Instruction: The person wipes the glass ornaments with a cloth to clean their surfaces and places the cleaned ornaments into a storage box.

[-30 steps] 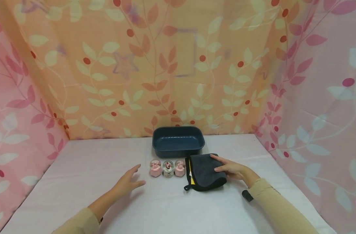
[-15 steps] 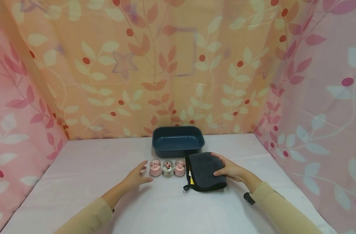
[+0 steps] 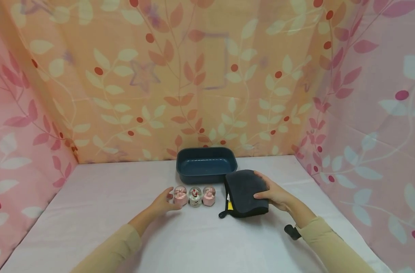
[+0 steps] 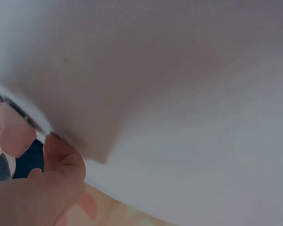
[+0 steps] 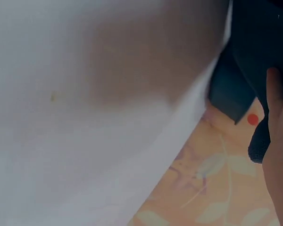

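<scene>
Three small snow globes stand in a row: a pink one (image 3: 180, 196) at left, a white one (image 3: 195, 197) with a red figure in the middle, and another pink one (image 3: 209, 196) at right. My left hand (image 3: 163, 203) is at the left pink globe, thumb and fingers spread to either side of it. In the left wrist view, the thumb is beside that globe's pink base (image 4: 14, 132). My right hand (image 3: 277, 195) grips a folded dark grey cloth (image 3: 245, 193) by its right side. The cloth has black edging, a hanging loop and a yellow inside.
Behind the globes stands a dark blue rectangular dish (image 3: 207, 178), partly overlapped by the cloth. The white-covered table (image 3: 200, 242) is bounded by a floral curtain (image 3: 180, 94) at the back and pink ones at both sides.
My left hand has moved right and forward to the left globe. My right hand has raised the cloth and shifted it slightly right, away from the right globe.
</scene>
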{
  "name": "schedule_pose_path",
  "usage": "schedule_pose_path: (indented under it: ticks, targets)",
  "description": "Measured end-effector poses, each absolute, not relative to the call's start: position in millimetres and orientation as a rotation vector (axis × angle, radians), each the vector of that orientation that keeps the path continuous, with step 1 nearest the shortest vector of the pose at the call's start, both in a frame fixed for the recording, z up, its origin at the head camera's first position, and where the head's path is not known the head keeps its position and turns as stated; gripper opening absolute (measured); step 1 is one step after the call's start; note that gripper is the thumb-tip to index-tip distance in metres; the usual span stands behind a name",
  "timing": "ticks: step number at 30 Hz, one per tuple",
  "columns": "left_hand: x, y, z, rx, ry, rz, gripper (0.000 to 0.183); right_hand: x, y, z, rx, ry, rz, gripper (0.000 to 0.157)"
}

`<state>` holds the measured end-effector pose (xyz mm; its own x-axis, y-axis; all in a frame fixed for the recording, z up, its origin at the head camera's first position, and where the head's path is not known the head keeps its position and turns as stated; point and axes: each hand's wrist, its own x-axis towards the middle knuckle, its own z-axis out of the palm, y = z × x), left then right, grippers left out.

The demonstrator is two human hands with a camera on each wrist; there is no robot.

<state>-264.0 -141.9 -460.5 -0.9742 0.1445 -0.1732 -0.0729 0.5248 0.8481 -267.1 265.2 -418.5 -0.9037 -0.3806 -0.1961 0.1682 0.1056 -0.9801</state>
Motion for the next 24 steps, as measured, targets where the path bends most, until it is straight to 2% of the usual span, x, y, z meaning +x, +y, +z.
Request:
schedule_pose_path:
  ticks: [9, 24]
  targets:
    - [-277, -136, -465, -0.042, 2.566, 1.255, 0.089, -255, 272, -407, -0.248, 1.856, -2.059, 0.100]
    - [-278, -130, -476, -0.072, 2.743, 1.377, 0.066, -240, 268, -391, -0.278, 1.809, -2.277, 0.095]
